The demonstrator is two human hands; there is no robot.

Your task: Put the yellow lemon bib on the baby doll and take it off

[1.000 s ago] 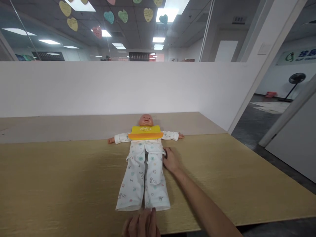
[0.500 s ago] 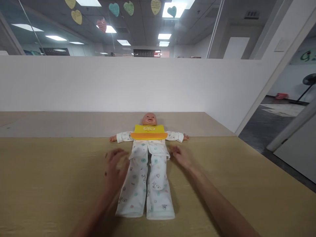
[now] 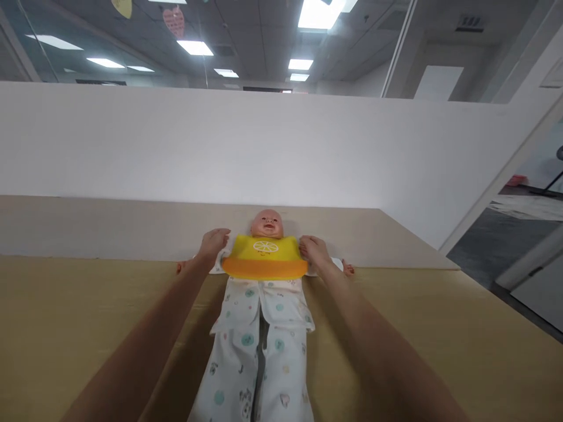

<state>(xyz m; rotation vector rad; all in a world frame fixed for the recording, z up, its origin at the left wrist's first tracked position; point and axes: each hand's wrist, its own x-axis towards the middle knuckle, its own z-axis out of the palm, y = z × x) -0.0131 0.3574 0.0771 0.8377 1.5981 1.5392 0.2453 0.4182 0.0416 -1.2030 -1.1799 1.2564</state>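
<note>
One doll in one lemon-printed bib was laid on the bench, flanked by left hand and right hand, each grip curled, any hold untellable.

A wooden table meets a white partition under ceiling lights.

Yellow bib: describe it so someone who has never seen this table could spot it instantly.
On the long wooden table before the white partition lies a baby doll on its back. The bib lies across its chest, between the person's left hand and right hand. It alone is bright yellow, with an orange lower edge.
</note>
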